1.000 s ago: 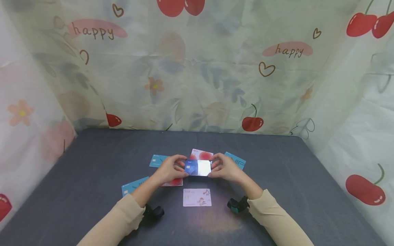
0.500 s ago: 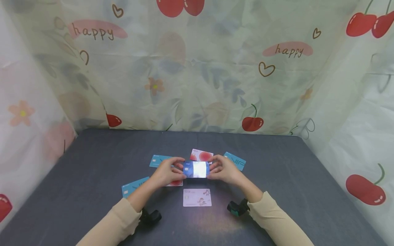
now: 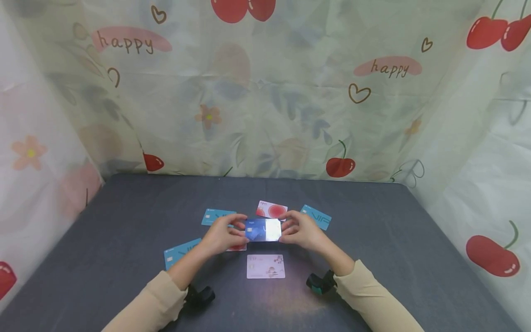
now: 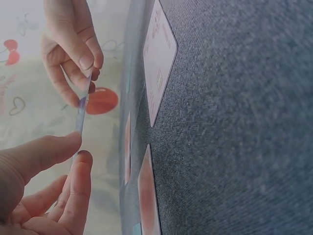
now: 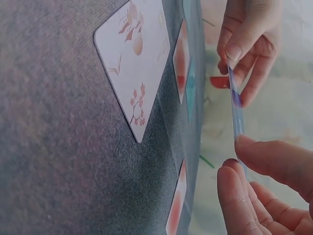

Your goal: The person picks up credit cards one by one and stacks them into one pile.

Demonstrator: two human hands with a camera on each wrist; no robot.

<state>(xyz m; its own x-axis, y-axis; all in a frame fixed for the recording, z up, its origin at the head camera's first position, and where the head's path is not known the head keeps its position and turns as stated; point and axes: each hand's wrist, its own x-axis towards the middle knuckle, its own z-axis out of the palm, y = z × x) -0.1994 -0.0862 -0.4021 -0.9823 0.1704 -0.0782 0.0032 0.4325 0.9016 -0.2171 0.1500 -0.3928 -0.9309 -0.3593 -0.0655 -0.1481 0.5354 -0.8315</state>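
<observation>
A dark blue plastic card (image 3: 257, 230) with a chip and a bright glare on its right part is held up over the table. My left hand (image 3: 224, 234) pinches its left end between thumb and fingers. On the opposite end, my right hand (image 3: 304, 231) pinches it the same way. Both wrist views catch the card nearly edge-on, raised off the dark surface. A pale pink VIP card (image 3: 266, 267) lies flat just in front of the hands. Behind the blue card lies a pink card with red circles (image 3: 271, 210).
Light blue cards lie at the back left (image 3: 216, 216), front left (image 3: 178, 252) and back right (image 3: 317, 217). A red-patterned card (image 3: 237, 247) is partly hidden under my left hand. The dark tabletop (image 3: 373, 240) ends at a printed curtain (image 3: 265, 115).
Both hands have drawn the blue card slightly left and nearer, and the glare on it has shifted. The cards on the table have not moved.
</observation>
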